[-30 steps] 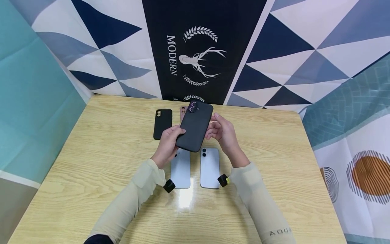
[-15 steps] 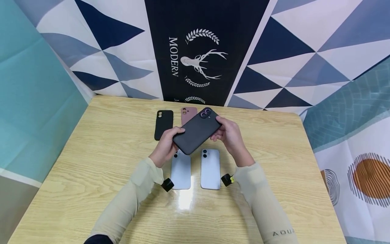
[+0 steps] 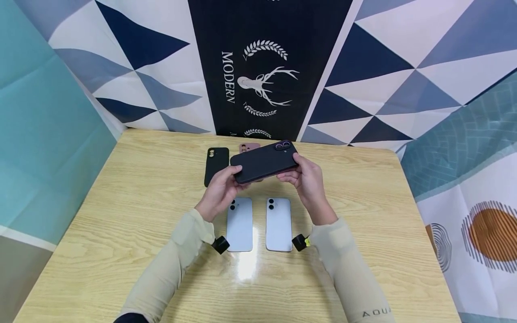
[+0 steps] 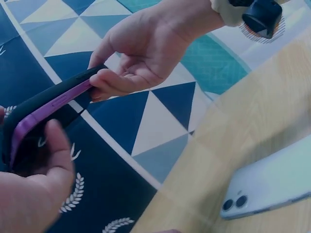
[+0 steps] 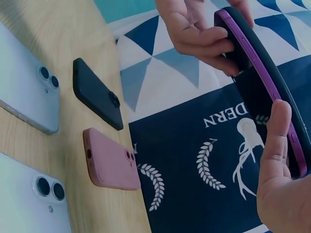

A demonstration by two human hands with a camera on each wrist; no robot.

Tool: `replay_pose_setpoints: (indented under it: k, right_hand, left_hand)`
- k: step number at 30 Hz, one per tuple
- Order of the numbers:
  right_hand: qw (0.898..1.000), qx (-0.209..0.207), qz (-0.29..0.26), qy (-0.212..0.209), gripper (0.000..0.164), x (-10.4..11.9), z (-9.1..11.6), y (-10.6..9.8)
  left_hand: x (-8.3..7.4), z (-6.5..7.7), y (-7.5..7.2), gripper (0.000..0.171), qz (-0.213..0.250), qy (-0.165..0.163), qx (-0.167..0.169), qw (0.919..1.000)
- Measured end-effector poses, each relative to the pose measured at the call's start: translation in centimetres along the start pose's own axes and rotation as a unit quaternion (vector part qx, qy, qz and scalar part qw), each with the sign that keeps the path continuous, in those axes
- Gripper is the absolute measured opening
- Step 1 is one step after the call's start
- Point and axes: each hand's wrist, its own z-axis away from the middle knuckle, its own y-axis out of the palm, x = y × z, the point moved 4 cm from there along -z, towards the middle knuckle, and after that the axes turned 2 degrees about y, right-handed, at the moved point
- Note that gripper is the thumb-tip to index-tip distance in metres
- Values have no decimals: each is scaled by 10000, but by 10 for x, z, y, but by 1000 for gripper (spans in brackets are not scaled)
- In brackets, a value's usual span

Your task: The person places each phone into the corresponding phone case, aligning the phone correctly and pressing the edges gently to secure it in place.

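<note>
Black case (image 3: 263, 162) around a purple-edged phone (image 5: 252, 53), held in the air over the far part of the table (image 3: 141, 215). I see left hand (image 3: 220, 190) fingers clamped on its left end, right hand (image 3: 308, 185) fingers clamped on its right, camera end. Second black case (image 3: 216, 167) far left, pink case (image 5: 112, 160) just right of it. Two pale blue phones (image 3: 278, 226) nearer me, side by side. I read "MODERN" sideways on the dark backdrop panel (image 3: 262, 27), "AQU", then a cut-off letter, on the right sleeve (image 3: 351, 273).
</note>
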Motion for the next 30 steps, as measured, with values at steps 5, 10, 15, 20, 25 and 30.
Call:
replay_pose_setpoints:
  k: [5, 10, 15, 20, 25, 30]
  right_hand:
    - [9996, -31, -198, -203, 27, -3, 1, -1]
    - [9992, 135, -296, -237, 26, -3, 2, -1]
    - [9986, 411, 294, 167, 41, -4, 3, -2]
    - [9896, 382, 1261, 575, 54, -8, 3, -7]
    - [9875, 332, 1521, 239, 51, -8, 2, -7]
    - [9898, 753, 1197, -171, 50, -7, 4, -3]
  left_hand:
    - [8, -1, 4, 47, -709, -350, 347, 9963]
    - [7, -1, 6, 39, -1007, 54, 184, 9947]
    - [4, 0, 5, 28, -1131, 249, 17, 9933]
    - [3, 1, 3, 27, -1210, 301, -47, 9922]
    - [2, 0, 2, 26, -1288, 375, -27, 9910]
    - [0, -1, 1, 25, -1362, 387, -76, 9899]
